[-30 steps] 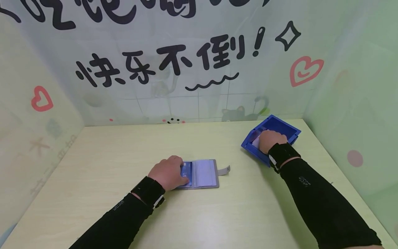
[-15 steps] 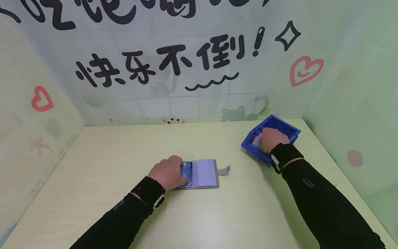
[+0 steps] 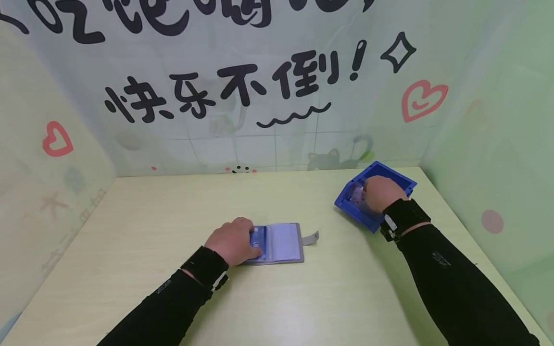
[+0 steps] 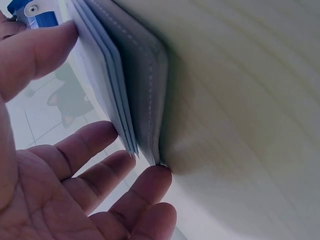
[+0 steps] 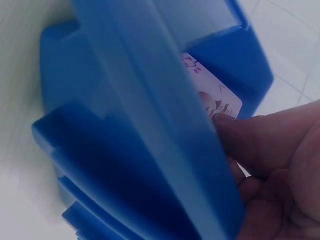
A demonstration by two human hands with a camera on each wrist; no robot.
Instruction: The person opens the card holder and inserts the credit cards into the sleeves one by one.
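In the head view, an open grey card holder (image 3: 285, 242) lies flat on the table, its snap strap (image 3: 310, 239) pointing right. A blue card (image 3: 258, 242) shows in its left side. My left hand (image 3: 231, 241) grips that left side, thumb on the sleeves and fingertips at the edge; the left wrist view shows the layered sleeves (image 4: 107, 70) close up. At the back right, my right hand (image 3: 383, 193) reaches into a blue plastic bin (image 3: 354, 214). It pinches a pale card (image 5: 217, 95) printed with pink blossoms; the bin wall hides part of the card.
The bin stands askew near the table's (image 3: 143, 226) back right corner. A printed curtain (image 3: 186, 120) rises behind the table, with side panels at left and right.
My right hand has shifted slightly right and its wrist has turned within the bin, baring more of the card. The left hand and card holder stay in place.
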